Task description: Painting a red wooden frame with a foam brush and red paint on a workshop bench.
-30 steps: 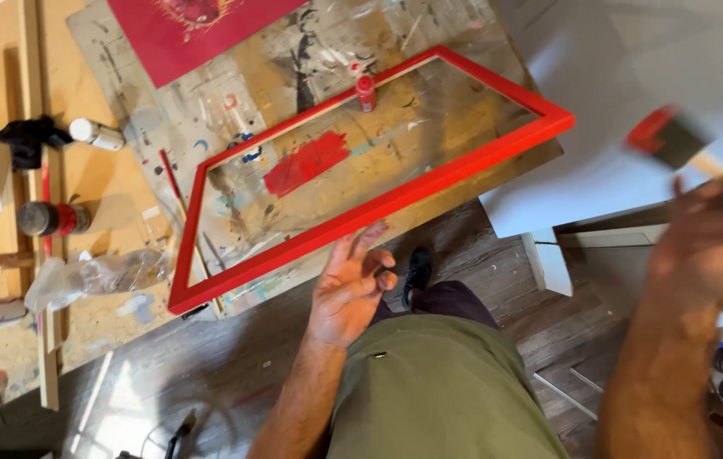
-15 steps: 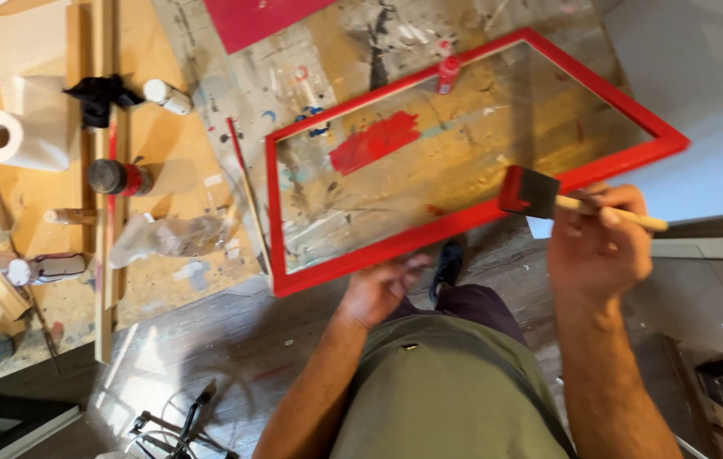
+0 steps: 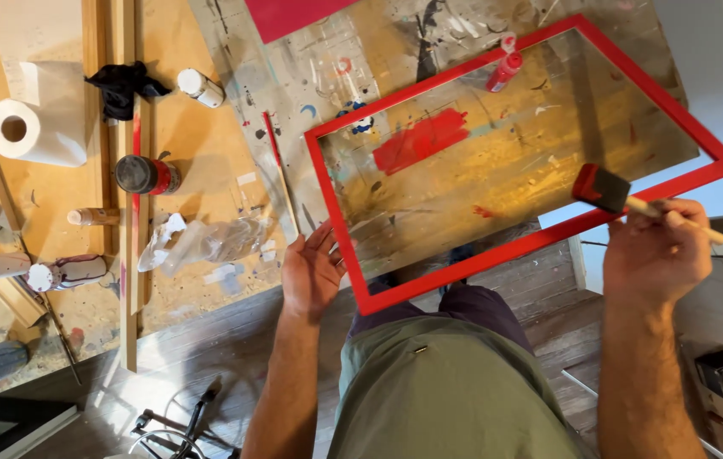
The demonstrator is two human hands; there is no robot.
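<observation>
A red picture frame [image 3: 340,212] with a clear pane lies tilted on a paint-stained board [image 3: 310,76], its near edge hanging over the table's front. My left hand [image 3: 309,274] grips the frame's near left corner. My right hand [image 3: 655,255] holds a foam brush [image 3: 602,189] by its wooden handle, the dark foam head touching the frame's near right edge. A red paint bottle [image 3: 504,68] stands on the board behind the pane, by the frame's far edge, and a red paint patch [image 3: 419,140] shows through the pane.
On the wooden table to the left are a paper towel roll [image 3: 34,132], a paint jar [image 3: 145,176], several small bottles, a crumpled plastic bag [image 3: 208,242], a black cloth [image 3: 122,83] and a thin red brush [image 3: 281,174]. My legs and a dark wooden floor [image 3: 208,340] lie below.
My right hand has brought the foam brush in from the far right and set it against the frame's near right edge. My left hand has shifted toward the frame's left corner.
</observation>
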